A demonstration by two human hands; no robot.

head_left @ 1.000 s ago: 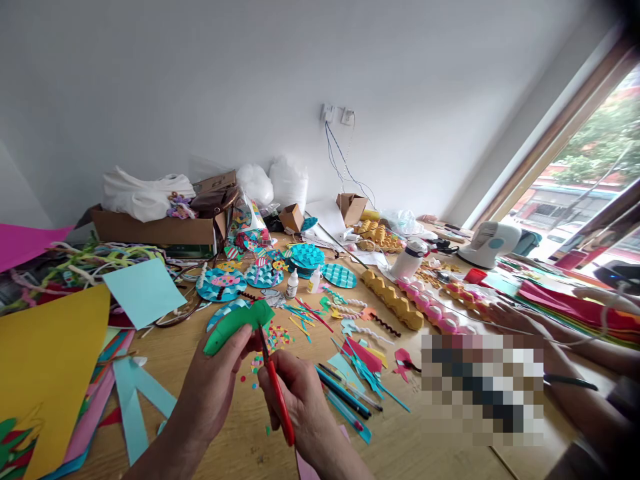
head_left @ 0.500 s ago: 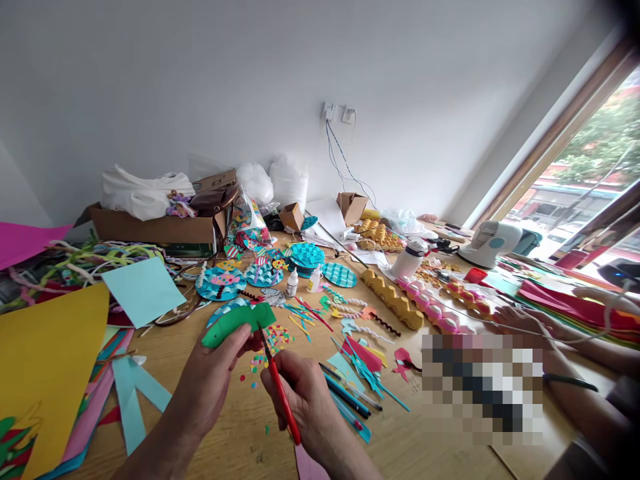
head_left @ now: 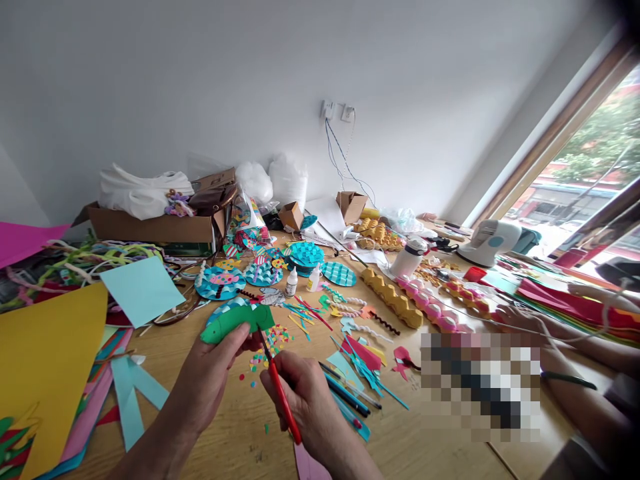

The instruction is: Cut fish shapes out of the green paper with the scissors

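Observation:
Between thumb and fingers, my left hand (head_left: 217, 367) pinches a green paper fish cutout (head_left: 235, 322) with a small drawn eye at its left end. My right hand (head_left: 300, 393) is wrapped round red-handled scissors (head_left: 283, 393). The scissor blades point up and away and meet the green paper near its right end. Beyond the paper, colourful paper dots (head_left: 273, 341) lie scattered on the wooden table. Blue pens (head_left: 347, 393) and thin blue paper strips (head_left: 367, 373) lie just right of my right hand.
Yellow paper (head_left: 50, 373) and a light blue sheet (head_left: 143, 287) cover the left side. Two small glue bottles (head_left: 291, 283) stand behind decorated blue plates (head_left: 220, 283). A yellow egg-carton strip (head_left: 390, 297) and a white bottle (head_left: 407, 259) are right of centre. Another person's arms (head_left: 575, 380) rest at the right.
The view has shifted very slightly. My hands, the green paper and the scissors keep nearly the same positions.

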